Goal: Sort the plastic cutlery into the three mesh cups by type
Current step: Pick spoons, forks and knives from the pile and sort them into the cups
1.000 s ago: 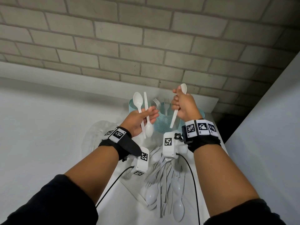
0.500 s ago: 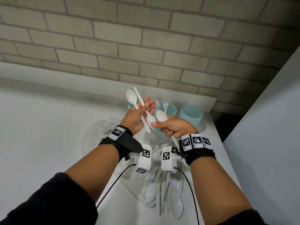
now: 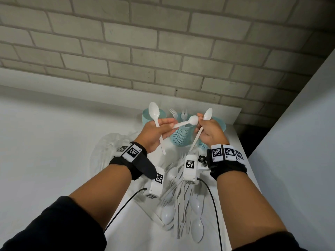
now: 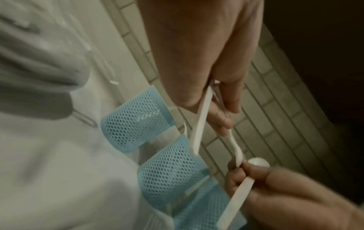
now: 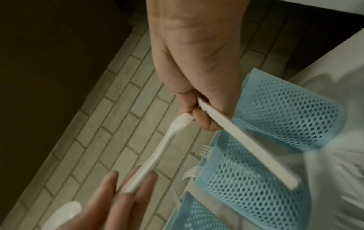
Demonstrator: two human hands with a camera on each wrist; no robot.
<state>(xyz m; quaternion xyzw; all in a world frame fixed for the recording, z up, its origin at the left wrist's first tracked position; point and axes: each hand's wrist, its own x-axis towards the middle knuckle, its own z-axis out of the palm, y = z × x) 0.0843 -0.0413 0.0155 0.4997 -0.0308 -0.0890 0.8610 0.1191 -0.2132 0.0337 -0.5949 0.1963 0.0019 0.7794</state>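
My left hand (image 3: 165, 126) grips two white plastic spoons. One spoon (image 3: 154, 111) stands bowl up. The second spoon (image 3: 192, 120) lies level and points right, its handle between my left fingers (image 5: 130, 185). My right hand (image 3: 201, 123) holds a third spoon (image 3: 208, 114) bowl up, with the handle (image 5: 246, 141) slanting down, and its fingertips (image 5: 199, 116) touch the level spoon's bowl (image 5: 182, 120). Behind the hands stand three teal mesh cups: the left cup (image 3: 146, 113), the middle cup (image 3: 181, 136) with forks (image 3: 184, 113), and the right cup (image 3: 220, 124).
A pile of loose white cutlery (image 3: 181, 205) lies on the white table (image 3: 54, 160) under my wrists. A crumpled clear plastic bag (image 3: 107, 149) sits to the left of it. A brick wall (image 3: 163, 51) rises right behind the cups, and a white panel (image 3: 299, 142) stands at the right.
My right hand rose and turned its spoon bowl up. My left hand swung its second spoon level toward the right hand, whose fingertips now meet its bowl.
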